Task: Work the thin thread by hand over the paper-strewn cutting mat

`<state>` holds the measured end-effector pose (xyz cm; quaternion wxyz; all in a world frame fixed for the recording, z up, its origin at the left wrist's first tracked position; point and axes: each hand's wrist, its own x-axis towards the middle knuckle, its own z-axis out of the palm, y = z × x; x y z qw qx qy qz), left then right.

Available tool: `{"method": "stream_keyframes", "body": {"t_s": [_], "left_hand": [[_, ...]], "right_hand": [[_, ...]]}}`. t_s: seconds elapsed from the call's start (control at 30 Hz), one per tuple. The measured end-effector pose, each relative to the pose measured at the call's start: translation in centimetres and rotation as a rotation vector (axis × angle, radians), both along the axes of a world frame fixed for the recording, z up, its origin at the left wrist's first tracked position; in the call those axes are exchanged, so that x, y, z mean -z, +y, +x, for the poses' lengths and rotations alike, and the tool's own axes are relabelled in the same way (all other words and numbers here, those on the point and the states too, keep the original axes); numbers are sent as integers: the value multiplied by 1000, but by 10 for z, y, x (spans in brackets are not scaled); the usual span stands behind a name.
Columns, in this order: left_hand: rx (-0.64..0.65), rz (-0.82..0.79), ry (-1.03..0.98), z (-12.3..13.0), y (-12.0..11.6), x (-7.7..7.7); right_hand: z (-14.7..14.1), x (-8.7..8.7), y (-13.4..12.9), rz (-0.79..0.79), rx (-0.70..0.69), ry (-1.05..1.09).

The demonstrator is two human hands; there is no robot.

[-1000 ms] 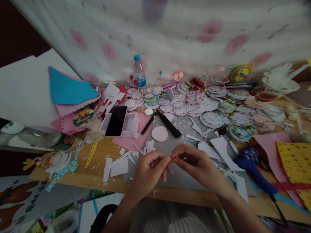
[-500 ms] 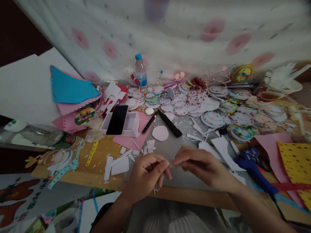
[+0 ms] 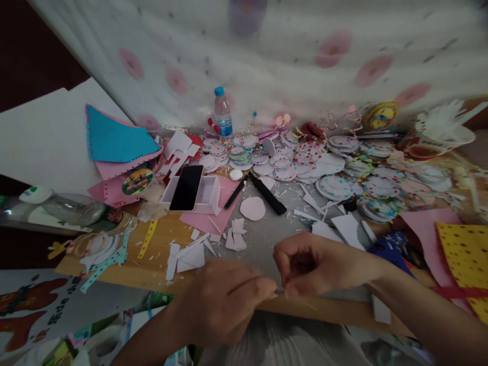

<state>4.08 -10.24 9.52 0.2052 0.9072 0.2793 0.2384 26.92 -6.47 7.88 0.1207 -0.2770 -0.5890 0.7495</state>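
My left hand point(image 3: 227, 300) is over the front edge of the table, back upward, its fingers pinched together. Close beside its fingertips, my right hand point(image 3: 322, 262) is curled in a pinch too. Something tiny may lie between the two sets of fingertips, but it is too small and blurred to name. Beyond the hands, a round piece of pale paper point(image 3: 252, 208) lies flat on the grey mat point(image 3: 263, 244). White paper scraps point(image 3: 190, 257) lie left of it. A black pen-like tool point(image 3: 267, 194) and a thinner dark pen point(image 3: 235, 193) rest behind the paper circle.
Paper discs with coloured dots point(image 3: 280, 162) are heaped along the back. A phone point(image 3: 186, 188) leans on a white box point(image 3: 209, 195) beside a water bottle point(image 3: 223, 114). At right are a blue glue gun point(image 3: 391, 249) and yellow dotted sheet point(image 3: 463, 259); a large bottle point(image 3: 72, 208) lies left.
Both hands have come down nearer the table's front edge. My left hand has turned its back upward, and the right fingers have curled more. The camera view has shifted slightly.
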Motion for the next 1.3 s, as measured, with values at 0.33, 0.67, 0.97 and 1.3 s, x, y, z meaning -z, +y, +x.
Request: {"method": "stream_keyframes", "body": {"t_s": [0.33,0.67,0.97,1.3], "left_hand": [[-290,-81,-237,15,-10,12],[-127,325,-64,3,-2,9],[396,976,109,-4,17,-1],[675,1116,87,10,27,-18]], "right_hand": [[8,-6,-20,1602,228,-238],[15,12,-22,1377,426,-180],[15,18,30,-163,-228,90],[-14,30,31,-370,-520,-39]]}}
